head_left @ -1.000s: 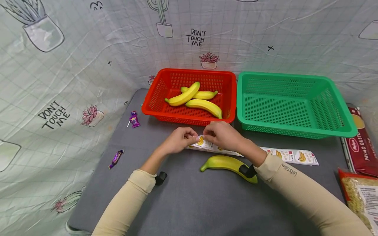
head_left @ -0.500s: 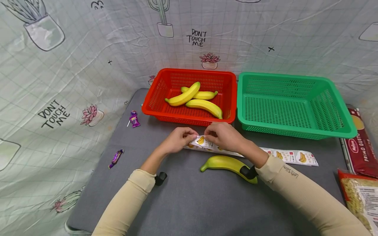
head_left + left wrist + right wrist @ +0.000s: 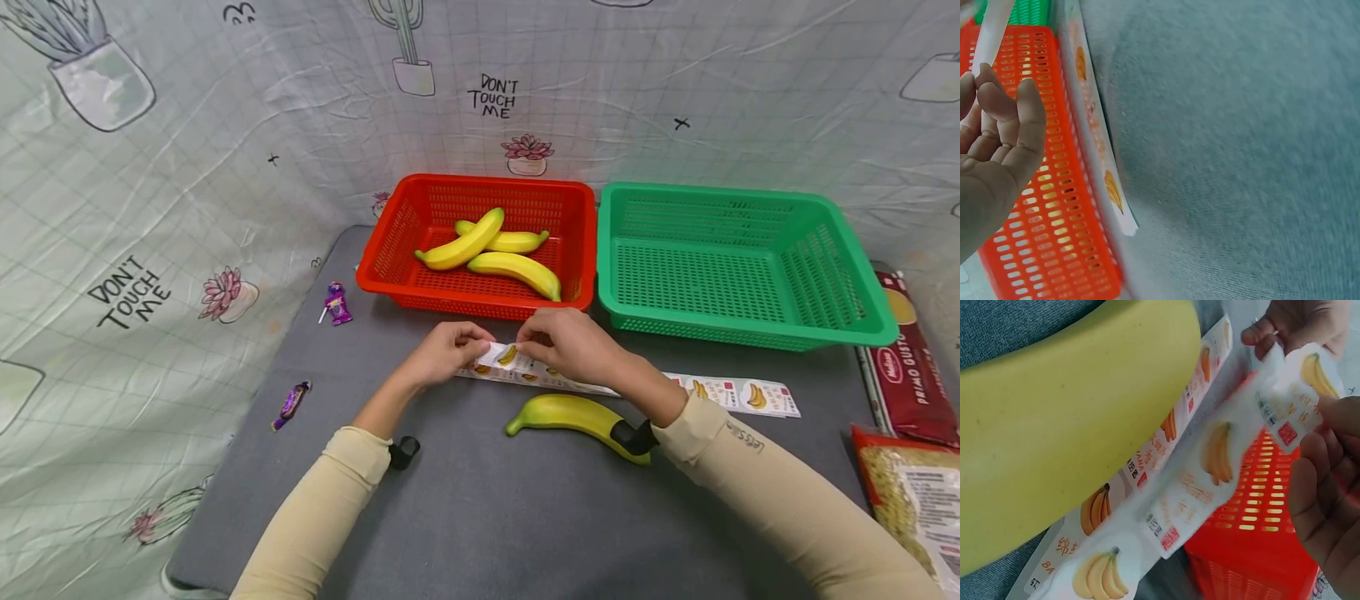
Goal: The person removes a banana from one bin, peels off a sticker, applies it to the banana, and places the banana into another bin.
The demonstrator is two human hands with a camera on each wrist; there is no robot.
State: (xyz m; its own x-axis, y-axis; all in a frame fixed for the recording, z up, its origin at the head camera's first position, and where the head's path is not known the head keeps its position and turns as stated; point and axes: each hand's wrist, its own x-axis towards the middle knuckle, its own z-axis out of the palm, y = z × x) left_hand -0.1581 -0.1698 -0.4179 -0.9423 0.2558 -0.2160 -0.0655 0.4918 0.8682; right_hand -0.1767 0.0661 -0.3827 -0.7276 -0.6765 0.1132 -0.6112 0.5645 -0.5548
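A long strip of banana stickers (image 3: 540, 377) lies across the grey table, its near part lifted between the two hands. My left hand (image 3: 438, 354) pinches the raised white end of the strip between thumb and index finger. Close beside it, my right hand (image 3: 573, 346) pinches the edge of a banana sticker (image 3: 1317, 375), which stands partly away from the backing in the right wrist view. Below the strip lies a yellow banana (image 3: 562, 411), under the right wrist and touched by neither hand. In the left wrist view the left hand's (image 3: 1004, 137) fingers are curled around the white strip end (image 3: 991, 37).
A red basket (image 3: 450, 300) with three bananas stands behind the hands. To its right is a green basket (image 3: 750, 333). A purple lollipop (image 3: 337, 304) and a purple wrapped candy (image 3: 292, 405) lie at left. A red pack (image 3: 911, 367) and a grain bag (image 3: 903, 492) lie at right.
My left hand has shifted slightly left, widening the gap to the right hand and drawing the strip with it. The right hand stays nearly in place. The head view has moved a little.
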